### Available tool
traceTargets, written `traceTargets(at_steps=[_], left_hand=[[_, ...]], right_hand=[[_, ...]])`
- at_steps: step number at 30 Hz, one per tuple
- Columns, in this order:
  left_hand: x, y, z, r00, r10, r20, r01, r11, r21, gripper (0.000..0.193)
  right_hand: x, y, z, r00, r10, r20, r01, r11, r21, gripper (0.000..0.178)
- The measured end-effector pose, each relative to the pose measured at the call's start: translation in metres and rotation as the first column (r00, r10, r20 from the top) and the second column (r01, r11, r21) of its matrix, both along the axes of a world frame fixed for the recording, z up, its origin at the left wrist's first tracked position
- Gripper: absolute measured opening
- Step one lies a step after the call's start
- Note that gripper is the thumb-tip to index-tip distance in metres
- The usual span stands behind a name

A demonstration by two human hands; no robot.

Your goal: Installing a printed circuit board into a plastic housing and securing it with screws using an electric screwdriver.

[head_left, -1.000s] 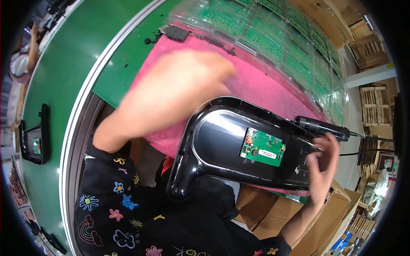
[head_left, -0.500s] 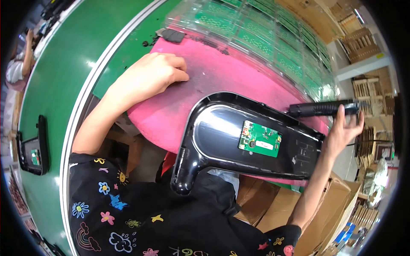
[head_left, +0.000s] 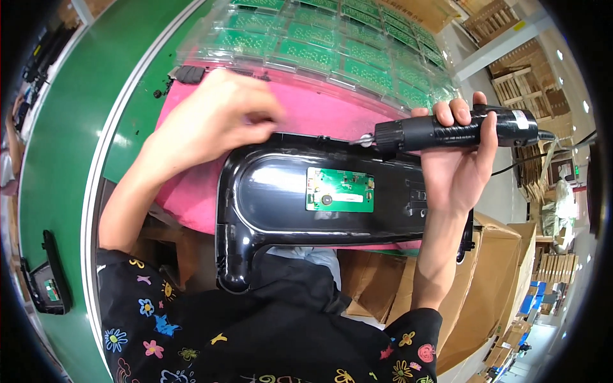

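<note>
A black electric screwdriver (head_left: 456,131) lies across my right hand (head_left: 456,169), whose fingers wrap its body; its metal bit points left, over the far edge of a black plastic housing. That housing (head_left: 274,198) rests open side up in front of me, with a rounded left end and a short leg toward me. Inside it sits a green circuit board (head_left: 341,199) with a white label and a round black part. My left hand (head_left: 230,115), smeared by motion, hovers at the housing's far left edge with curled fingers and thumb close together; anything between them is hidden.
Beneath the housing lies a pink mat (head_left: 306,102). Clear trays of green circuit boards (head_left: 306,38) line the far side. A similar black housing (head_left: 48,281) lies on the green surface at left. Cardboard boxes (head_left: 491,274) stand at lower right. The screwdriver's cord (head_left: 549,153) trails right.
My right hand has brought the screwdriver leftward, now in a full grip with its bit over the housing. My left hand has come to the housing's edge. The view has shifted.
</note>
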State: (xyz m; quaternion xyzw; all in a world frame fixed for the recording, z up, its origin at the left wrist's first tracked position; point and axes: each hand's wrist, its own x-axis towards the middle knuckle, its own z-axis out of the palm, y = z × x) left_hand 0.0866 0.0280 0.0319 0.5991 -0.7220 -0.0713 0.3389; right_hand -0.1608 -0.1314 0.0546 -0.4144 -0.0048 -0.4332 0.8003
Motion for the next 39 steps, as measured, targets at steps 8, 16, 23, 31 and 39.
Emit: traceTargets(at_steps=[8, 16, 23, 31, 39], left_hand=[[-0.043, -0.039, 0.031, 0.707, -0.223, -0.671, 0.439, 0.882, 0.170, 0.014], [-0.046, -0.026, 0.004, 0.614, -0.143, -0.777, 0.367, 0.923, 0.120, 0.011], [-0.047, -0.026, -0.002, 0.765, -0.397, -0.507, 0.354, 0.917, -0.185, 0.014], [-0.047, -0.025, -0.007, 0.766, -0.398, -0.505, 0.352, 0.917, -0.189, 0.019], [-0.051, -0.025, -0.008, 0.699, -0.366, -0.614, 0.382, 0.917, -0.111, 0.025]], right_hand=[[-0.005, 0.040, 0.021, 0.982, 0.098, 0.164, -0.081, 0.991, -0.106, 0.034], [-0.020, 0.055, 0.029, 0.993, 0.021, 0.118, 0.013, 0.958, -0.285, 0.041], [-0.025, 0.060, 0.032, 0.991, -0.050, 0.126, 0.093, 0.929, -0.357, 0.042], [-0.015, 0.062, 0.027, 0.991, -0.039, 0.124, 0.085, 0.913, -0.398, 0.045], [-0.015, 0.059, 0.024, 0.992, 0.044, 0.115, 0.018, 0.871, -0.492, 0.045]])
